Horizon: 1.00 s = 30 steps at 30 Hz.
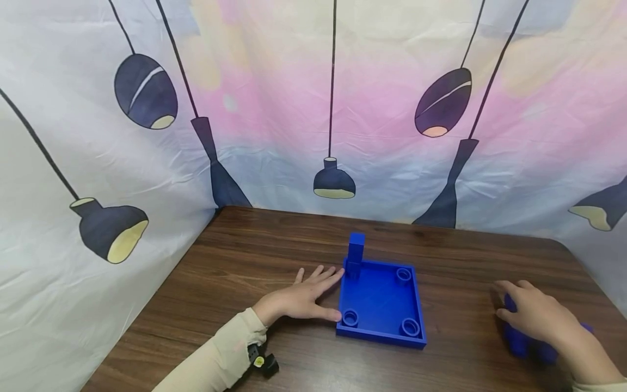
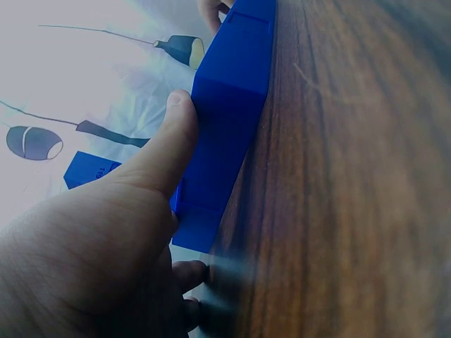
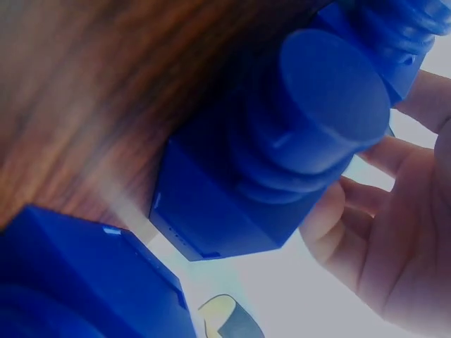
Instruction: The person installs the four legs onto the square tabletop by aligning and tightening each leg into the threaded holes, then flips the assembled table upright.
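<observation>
A square blue tray-like base [image 1: 382, 338] with raised edges lies on the table. Ring-shaped sockets show in three of its corners; at the far left corner stands an upright blue post [image 1: 356, 251]. My left hand [image 1: 308, 296] lies with fingers spread, thumb and fingertips against the base's left side. In the left wrist view the thumb [image 2: 176, 130] presses the base's side wall [image 2: 225, 127]. Over at the right, my right hand [image 1: 543, 316] curls thumb and fingers round one of several blue threaded posts [image 1: 516, 340]. Close up, a threaded post [image 3: 310, 120] partly hides those fingers.
The brown wood-grain table [image 1: 274, 234] carries everything. Behind and beside it hangs a cloth backdrop [image 1: 274, 109] printed with lamps. Another blue post [image 3: 91, 274] lies near the right wrist camera. A small black device [image 1: 262, 360] sits on the left sleeve.
</observation>
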Each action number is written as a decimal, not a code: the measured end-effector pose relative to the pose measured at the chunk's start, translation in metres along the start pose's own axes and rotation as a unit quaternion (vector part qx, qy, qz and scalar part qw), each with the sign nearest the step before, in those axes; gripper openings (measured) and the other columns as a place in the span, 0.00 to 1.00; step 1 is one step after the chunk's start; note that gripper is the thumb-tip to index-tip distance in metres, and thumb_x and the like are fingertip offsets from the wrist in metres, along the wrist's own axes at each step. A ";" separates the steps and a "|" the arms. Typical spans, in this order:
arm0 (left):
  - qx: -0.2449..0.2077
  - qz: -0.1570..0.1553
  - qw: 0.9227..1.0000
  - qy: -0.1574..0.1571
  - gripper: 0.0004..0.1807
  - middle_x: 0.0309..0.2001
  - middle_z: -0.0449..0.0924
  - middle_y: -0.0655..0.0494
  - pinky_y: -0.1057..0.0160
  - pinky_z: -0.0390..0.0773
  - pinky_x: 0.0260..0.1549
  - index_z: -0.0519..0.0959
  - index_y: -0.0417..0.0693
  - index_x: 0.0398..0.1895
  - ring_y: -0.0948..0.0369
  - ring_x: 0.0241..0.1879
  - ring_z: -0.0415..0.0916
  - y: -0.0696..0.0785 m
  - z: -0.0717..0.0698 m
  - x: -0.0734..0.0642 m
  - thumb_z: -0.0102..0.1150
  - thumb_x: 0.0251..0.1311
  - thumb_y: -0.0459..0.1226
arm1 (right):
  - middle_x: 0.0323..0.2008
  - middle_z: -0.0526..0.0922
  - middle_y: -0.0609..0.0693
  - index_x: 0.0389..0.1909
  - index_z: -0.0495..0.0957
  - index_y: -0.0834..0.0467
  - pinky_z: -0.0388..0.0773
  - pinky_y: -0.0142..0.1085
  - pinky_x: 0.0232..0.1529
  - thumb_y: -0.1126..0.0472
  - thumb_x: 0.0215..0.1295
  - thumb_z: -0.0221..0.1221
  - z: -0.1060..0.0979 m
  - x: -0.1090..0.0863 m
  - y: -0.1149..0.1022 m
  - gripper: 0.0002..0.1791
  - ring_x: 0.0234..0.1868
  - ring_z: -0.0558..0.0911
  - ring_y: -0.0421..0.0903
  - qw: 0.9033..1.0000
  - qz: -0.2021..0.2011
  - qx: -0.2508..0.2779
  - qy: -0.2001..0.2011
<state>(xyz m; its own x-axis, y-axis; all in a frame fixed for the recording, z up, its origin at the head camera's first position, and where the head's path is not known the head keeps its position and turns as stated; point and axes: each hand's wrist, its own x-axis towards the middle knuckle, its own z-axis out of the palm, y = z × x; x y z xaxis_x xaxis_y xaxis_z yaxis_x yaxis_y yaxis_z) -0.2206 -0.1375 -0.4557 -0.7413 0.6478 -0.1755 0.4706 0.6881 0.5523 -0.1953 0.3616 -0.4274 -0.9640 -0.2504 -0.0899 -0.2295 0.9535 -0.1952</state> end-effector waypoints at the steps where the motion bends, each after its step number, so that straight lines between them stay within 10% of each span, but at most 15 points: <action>1: 0.001 0.000 1.000 0.001 0.53 0.86 0.39 0.53 0.28 0.26 0.74 0.43 0.66 0.88 0.47 0.84 0.28 0.000 0.000 0.000 0.59 0.69 0.66 | 0.48 0.78 0.74 0.65 0.71 0.76 0.82 0.59 0.33 0.58 0.63 0.72 0.001 0.000 0.000 0.37 0.43 0.83 0.71 1.000 -0.006 0.002 0.006; 18: -0.002 -0.002 1.000 -0.001 0.54 0.86 0.39 0.53 0.28 0.26 0.74 0.43 0.65 0.88 0.47 0.84 0.28 0.001 0.000 -0.001 0.59 0.68 0.66 | 0.59 0.69 0.87 0.65 0.68 0.81 0.76 0.72 0.49 0.60 0.60 0.74 0.010 0.005 -0.014 0.41 0.58 0.73 0.84 0.998 -0.042 0.036 -0.033; 30: -0.003 0.001 1.000 0.000 0.53 0.86 0.40 0.51 0.28 0.27 0.73 0.43 0.65 0.88 0.46 0.84 0.28 0.002 0.000 -0.002 0.59 0.69 0.66 | 0.61 0.76 0.64 0.67 0.72 0.65 0.84 0.53 0.47 0.59 0.62 0.76 0.001 -0.004 -0.047 0.36 0.55 0.83 0.60 0.982 -0.150 0.112 0.034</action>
<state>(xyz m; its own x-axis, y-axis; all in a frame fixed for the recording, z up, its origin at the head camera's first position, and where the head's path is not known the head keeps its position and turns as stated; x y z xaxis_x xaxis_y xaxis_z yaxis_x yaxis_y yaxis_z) -0.2184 -0.1371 -0.4547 -0.7403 0.6494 -0.1740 0.4690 0.6843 0.5583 -0.1807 0.3179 -0.4191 -0.8661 -0.4951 0.0694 -0.4766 0.7758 -0.4135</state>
